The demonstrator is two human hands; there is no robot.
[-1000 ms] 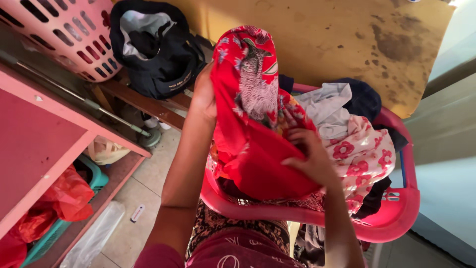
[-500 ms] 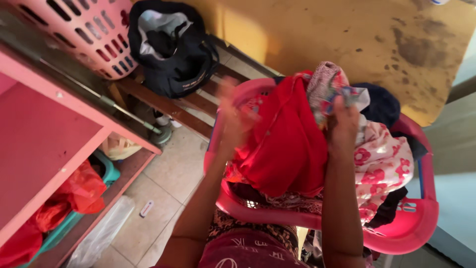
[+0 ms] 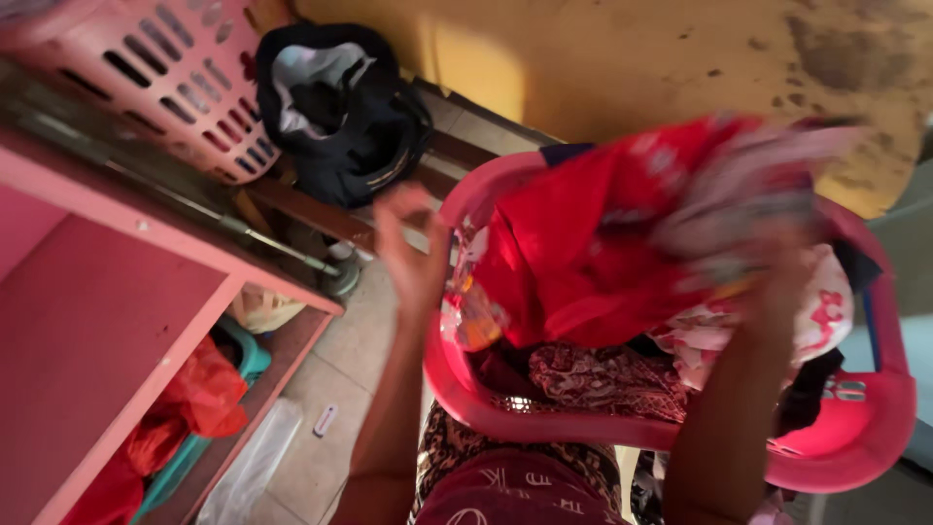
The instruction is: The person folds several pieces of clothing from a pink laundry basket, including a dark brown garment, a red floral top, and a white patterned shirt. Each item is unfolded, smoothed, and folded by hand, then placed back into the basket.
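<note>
A red patterned garment point(image 3: 603, 243) hangs over a pink plastic basin point(image 3: 855, 428) full of clothes. My right hand point(image 3: 768, 258), blurred by motion, grips the garment's upper right part and lifts it. At the basin's left rim my left hand point(image 3: 413, 248) is raised with fingers apart, beside the cloth and holding nothing. Under the red garment lie a dark maroon patterned cloth point(image 3: 603, 374) and a white cloth with red flowers point(image 3: 816, 321).
A pink shelf unit point(image 3: 107, 321) stands at left, with red plastic bags point(image 3: 194, 394) and a teal tub point(image 3: 248, 355) below. A pink laundry basket point(image 3: 170, 83) and a black bag point(image 3: 340, 112) rest on a bench behind. Yellow wall point(image 3: 622, 58) beyond; tiled floor point(image 3: 340, 369) between.
The red garment swung to the right with my right hand. My left hand let go of it and now hovers open at the basin's left rim.
</note>
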